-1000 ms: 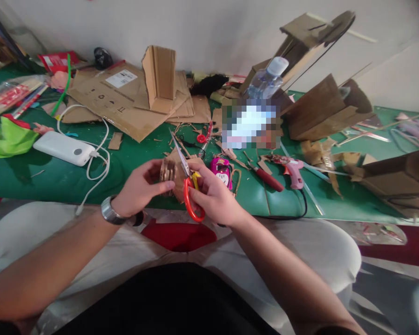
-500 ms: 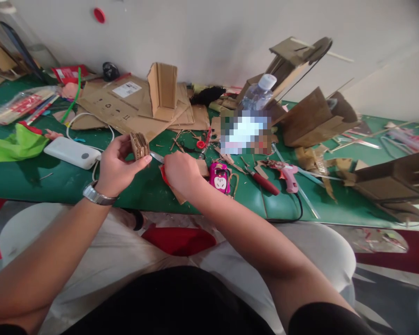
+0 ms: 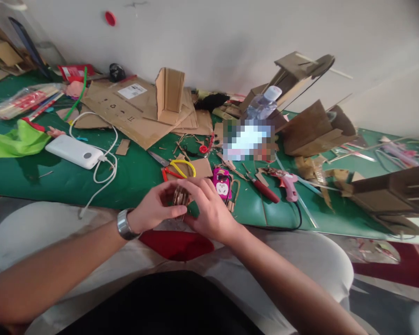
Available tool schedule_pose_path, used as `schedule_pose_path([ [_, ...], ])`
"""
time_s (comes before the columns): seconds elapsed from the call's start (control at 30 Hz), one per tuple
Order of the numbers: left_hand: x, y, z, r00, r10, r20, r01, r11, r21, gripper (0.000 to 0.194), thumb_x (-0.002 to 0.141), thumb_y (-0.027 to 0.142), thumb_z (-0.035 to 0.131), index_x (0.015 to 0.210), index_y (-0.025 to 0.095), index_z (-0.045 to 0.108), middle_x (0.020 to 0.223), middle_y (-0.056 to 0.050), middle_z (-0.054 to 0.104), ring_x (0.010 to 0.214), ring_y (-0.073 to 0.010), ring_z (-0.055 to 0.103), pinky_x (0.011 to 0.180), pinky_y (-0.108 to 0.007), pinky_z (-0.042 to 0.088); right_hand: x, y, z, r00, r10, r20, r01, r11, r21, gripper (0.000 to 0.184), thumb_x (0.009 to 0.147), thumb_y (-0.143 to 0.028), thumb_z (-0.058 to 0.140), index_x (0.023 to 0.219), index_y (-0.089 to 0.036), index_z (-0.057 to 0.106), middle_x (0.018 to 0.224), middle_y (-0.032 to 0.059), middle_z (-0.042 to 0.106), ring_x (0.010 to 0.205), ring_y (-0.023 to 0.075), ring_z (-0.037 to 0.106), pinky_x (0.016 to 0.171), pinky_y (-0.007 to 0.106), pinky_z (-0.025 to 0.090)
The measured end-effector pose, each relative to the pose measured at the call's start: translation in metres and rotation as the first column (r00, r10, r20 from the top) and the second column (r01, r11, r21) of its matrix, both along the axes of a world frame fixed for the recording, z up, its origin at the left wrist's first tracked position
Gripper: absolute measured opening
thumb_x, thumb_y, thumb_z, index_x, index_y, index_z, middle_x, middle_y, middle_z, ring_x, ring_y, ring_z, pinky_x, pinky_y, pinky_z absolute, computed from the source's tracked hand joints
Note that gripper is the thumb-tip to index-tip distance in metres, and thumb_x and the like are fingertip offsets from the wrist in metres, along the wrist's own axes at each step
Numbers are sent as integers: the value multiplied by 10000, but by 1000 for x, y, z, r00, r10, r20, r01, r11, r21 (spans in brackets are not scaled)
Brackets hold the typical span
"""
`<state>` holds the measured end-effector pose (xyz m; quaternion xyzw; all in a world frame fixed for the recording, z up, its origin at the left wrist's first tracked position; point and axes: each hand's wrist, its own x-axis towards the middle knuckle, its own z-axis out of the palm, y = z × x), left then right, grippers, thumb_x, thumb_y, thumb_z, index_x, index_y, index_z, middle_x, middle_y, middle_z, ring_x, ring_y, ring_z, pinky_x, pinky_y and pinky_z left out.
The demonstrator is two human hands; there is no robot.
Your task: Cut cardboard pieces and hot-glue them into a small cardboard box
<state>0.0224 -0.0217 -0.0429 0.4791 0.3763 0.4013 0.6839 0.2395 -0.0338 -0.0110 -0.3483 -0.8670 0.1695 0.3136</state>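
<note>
Both hands meet in front of my lap around a small stack of layered cardboard (image 3: 180, 199). My left hand (image 3: 157, 204) grips it from the left, thumb along the near side. My right hand (image 3: 211, 209) closes on its right side, with the fingertips partly hidden behind the stack. Just beyond my hands, scissors (image 3: 181, 168) with yellow and red handles lie on the green table (image 3: 136, 186), partly over a flat cardboard piece (image 3: 203, 167). Close by on the right is a magenta power socket (image 3: 222, 183).
A white power bank (image 3: 75, 152) with a looped cable lies left. On the right are a red-handled tool (image 3: 265, 190), a pink glue gun (image 3: 289, 185) and cardboard structures (image 3: 387, 188). Flat cardboard (image 3: 125, 107) and a plastic bottle (image 3: 263, 104) stand toward the wall.
My right hand has let go of the scissors, which now lie on the table. My left hand has brought the cardboard stack right and nearer, and my right hand has joined it there.
</note>
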Motion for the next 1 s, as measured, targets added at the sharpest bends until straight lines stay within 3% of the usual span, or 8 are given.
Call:
schedule_pose_path([
  [0.13, 5, -6, -6, 997, -66, -35, 64, 997, -47, 741, 686, 375, 1066, 1302, 177, 704, 1235, -125, 826, 1126, -294, 791, 1019, -440, 639, 3, -15, -23, 996, -62, -65, 62, 998, 10, 858, 941, -165, 800, 1709, -266, 431, 1511, 198, 672, 1400, 401, 662, 1154, 631, 597],
  [0.27, 2, -3, -9, 993, -91, -72, 90, 996, -15, 776, 708, 395, 1065, 1350, 179, 685, 1238, -135, 812, 1136, -300, 780, 1013, -442, 635, 4, -16, -34, 988, -76, -138, 78, 997, 9, 822, 888, -124, 799, 1645, -251, 503, 1520, 198, 676, 1407, 390, 673, 1164, 608, 602],
  [0.43, 2, 2, -12, 995, -96, -36, 96, 995, 8, 781, 707, 441, 1075, 1340, 197, 688, 1298, -143, 801, 1181, -315, 780, 1040, -448, 637, 8, -13, -36, 973, -97, -210, 99, 995, -1, 705, 947, -201, 810, 1584, -272, 516, 1485, 185, 685, 1390, 363, 702, 1142, 572, 634],
  [0.57, 1, 3, -8, 995, -102, 5, 103, 994, -46, 816, 685, 475, 1090, 1350, 213, 697, 1360, -161, 796, 1245, -345, 780, 1078, -450, 622, 12, -14, -37, 959, -144, -243, 126, 988, -87, 791, 925, -299, 836, 1616, -263, 452, 1487, 200, 666, 1393, 389, 694, 1134, 606, 637],
  [0.7, 1, -1, -3, 995, -103, -2, 102, 992, -80, 833, 647, 484, 1109, 1329, 215, 713, 1269, -145, 816, 1182, -330, 785, 1034, -421, 619, 11, -15, -39, 977, -96, -193, 79, 993, -93, 842, 952, -313, 836, 1668, -268, 393, 1538, 213, 641, 1436, 396, 670, 1165, 617, 614],
  [0.83, 2, -5, -1, 994, -111, -3, 110, 992, -68, 804, 648, 460, 1111, 1302, 214, 714, 1172, -115, 815, 1079, -305, 780, 948, -395, 628, 6, -14, -40, 981, -38, -192, 29, 998, -47, 729, 982, -334, 831, 1608, -277, 461, 1525, 203, 657, 1414, 390, 681, 1151, 614, 609],
  [1.0, -1, -3, -1, 997, -81, 19, 82, 993, -82, 763, 721, 449, 1074, 1359, 215, 727, 1281, -131, 817, 1230, -338, 768, 1041, -416, 621, 10, -9, -34, 964, -53, -259, 37, 997, -66, 725, 940, -326, 879, 1556, -280, 499, 1496, 194, 671, 1408, 381, 681, 1151, 582, 609],
])
